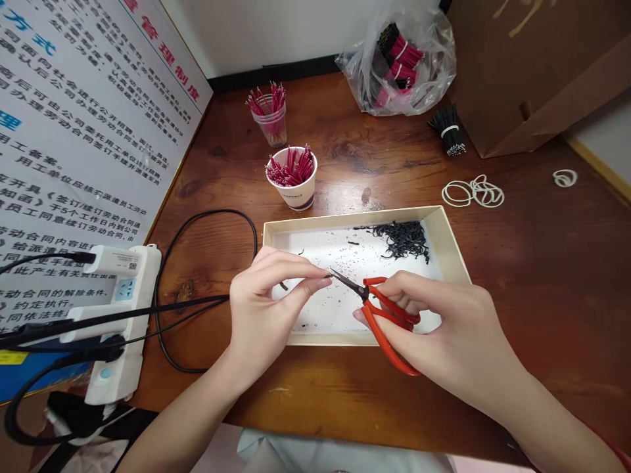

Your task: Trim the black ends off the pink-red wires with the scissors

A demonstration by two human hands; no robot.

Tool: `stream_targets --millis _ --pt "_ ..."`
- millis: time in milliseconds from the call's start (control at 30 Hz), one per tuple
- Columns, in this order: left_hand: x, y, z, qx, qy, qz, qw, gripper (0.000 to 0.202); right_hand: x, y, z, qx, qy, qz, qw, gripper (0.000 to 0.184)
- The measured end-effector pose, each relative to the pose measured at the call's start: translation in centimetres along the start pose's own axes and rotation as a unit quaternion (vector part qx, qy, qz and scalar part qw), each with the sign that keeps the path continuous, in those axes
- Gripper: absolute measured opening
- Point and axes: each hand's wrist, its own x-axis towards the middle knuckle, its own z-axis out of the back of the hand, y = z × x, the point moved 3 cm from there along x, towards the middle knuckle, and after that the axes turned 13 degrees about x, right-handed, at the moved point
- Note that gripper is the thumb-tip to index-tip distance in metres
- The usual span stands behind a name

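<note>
Fingers [290, 269] of the left hand [261, 309] pinched narrow on an item too small to tell, just beside the blade tips of red-handled scissors [383, 338] gripped in the right hand [444, 322]; both hands over a cream cardboard tray [365, 339] holding black wire clippings [401, 240].

There are two bare hands, one left hand [266, 309] and one right hand [444, 328], with one pair of red-handled steel scissors [389, 322] above one shallow cream cardboard tray [355, 222]. Around the tray are one clear plastic cup [269, 121] and one white paper cup [292, 179] at eleven o'clock, one clear plastic bag [394, 66] and one black wire bundle [447, 129] at one o'clock, and one white power strip [133, 282] at nine o'clock.
</note>
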Motion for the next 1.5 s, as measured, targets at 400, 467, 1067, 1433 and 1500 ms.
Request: stream_targets --millis 400,467,1067,1433,1500 --pt "-0.16 0.06 0.02 -0.003 0.008 0.005 1.0 0.021 0.1 0.29 0.06 0.011 -0.013 0.015 1.0 0.026" --pt "-0.13 0.03 0.02 -0.004 0.009 0.006 1.0 0.022 0.12 0.39 -0.07 0.011 -0.006 0.013 1.0 0.026" --pt "-0.01 -0.01 -0.01 -0.012 0.006 0.011 1.0 0.023 -0.06 0.37 -0.11 0.011 -0.004 0.017 1.0 0.026" --pt "0.06 -0.12 0.02 -0.004 0.004 0.007 1.0 0.023 -0.17 0.16 -0.22 0.008 0.004 0.008 1.0 0.025" --pt "0.05 -0.12 0.02 -0.003 0.003 0.005 1.0 0.023 -0.25 0.14 -0.18 0.006 0.01 0.005 1.0 0.025"
